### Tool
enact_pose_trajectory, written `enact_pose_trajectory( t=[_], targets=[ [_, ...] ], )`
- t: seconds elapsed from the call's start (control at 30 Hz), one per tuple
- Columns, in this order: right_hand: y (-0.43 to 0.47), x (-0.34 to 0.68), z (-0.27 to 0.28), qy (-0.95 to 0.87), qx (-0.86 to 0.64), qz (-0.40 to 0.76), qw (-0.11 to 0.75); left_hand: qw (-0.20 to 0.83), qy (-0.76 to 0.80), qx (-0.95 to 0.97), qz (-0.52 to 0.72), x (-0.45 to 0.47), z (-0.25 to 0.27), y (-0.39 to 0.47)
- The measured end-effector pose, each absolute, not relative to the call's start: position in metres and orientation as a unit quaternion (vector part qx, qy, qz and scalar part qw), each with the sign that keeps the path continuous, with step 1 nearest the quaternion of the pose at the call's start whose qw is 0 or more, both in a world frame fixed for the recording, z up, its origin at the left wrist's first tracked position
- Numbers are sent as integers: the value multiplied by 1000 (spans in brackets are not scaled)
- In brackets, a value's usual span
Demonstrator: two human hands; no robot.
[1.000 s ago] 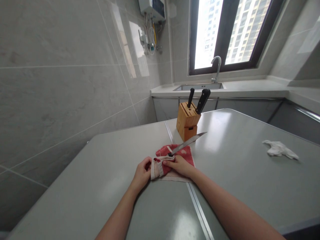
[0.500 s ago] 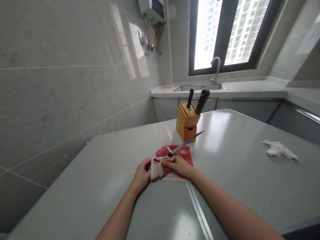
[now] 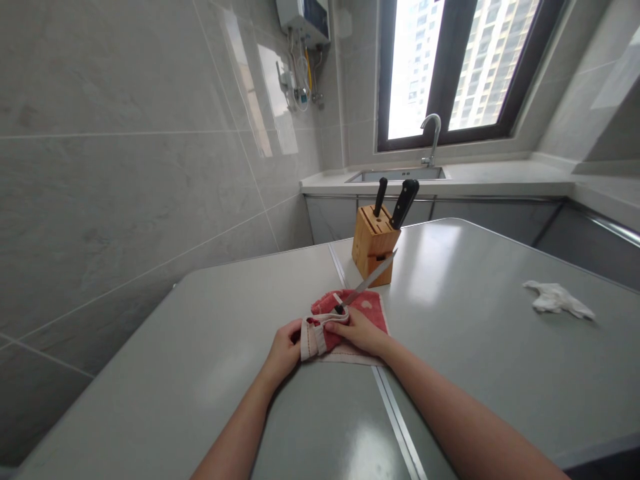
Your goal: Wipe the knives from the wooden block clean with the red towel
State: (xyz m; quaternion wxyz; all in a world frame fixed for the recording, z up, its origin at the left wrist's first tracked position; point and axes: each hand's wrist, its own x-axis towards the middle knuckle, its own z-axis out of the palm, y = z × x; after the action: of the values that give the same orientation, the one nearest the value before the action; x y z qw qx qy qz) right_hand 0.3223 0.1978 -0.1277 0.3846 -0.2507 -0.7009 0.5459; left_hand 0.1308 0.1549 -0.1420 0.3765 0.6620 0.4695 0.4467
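Note:
A knife slants up and to the right out of a red and white towel (image 3: 327, 339), its bare blade (image 3: 373, 277) crossing in front of the wooden knife block (image 3: 367, 243). Only a short black bit of its handle shows; folds of cloth hide the rest. My right hand (image 3: 361, 331) is closed on the towel around the handle, thumb on top of the cloth. At the towel's left edge, my left hand (image 3: 286, 348) is curled shut on the cloth, its fingertips partly hidden. Part of the towel lies flat on the table under my hands.
Two black-handled knives (image 3: 404, 204) stand in the block. A crumpled white cloth (image 3: 559, 300) lies on the right of the grey table (image 3: 225, 360). A metal strip crosses the tabletop. Behind is a counter with a sink (image 3: 400, 175) and faucet (image 3: 436, 137).
The knife blade has turned and tilted, its tip shifting left and upward to overlap the block. Both hands and the towel have stayed nearly in place.

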Motion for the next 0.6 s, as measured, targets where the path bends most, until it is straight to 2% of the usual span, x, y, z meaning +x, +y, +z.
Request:
enact_pose_trajectory(
  t=[0.6],
  targets=[
    [201, 322, -140, -688, -286, 562, 358, 366, 464, 687, 423, 132, -139, 156]
  ],
)
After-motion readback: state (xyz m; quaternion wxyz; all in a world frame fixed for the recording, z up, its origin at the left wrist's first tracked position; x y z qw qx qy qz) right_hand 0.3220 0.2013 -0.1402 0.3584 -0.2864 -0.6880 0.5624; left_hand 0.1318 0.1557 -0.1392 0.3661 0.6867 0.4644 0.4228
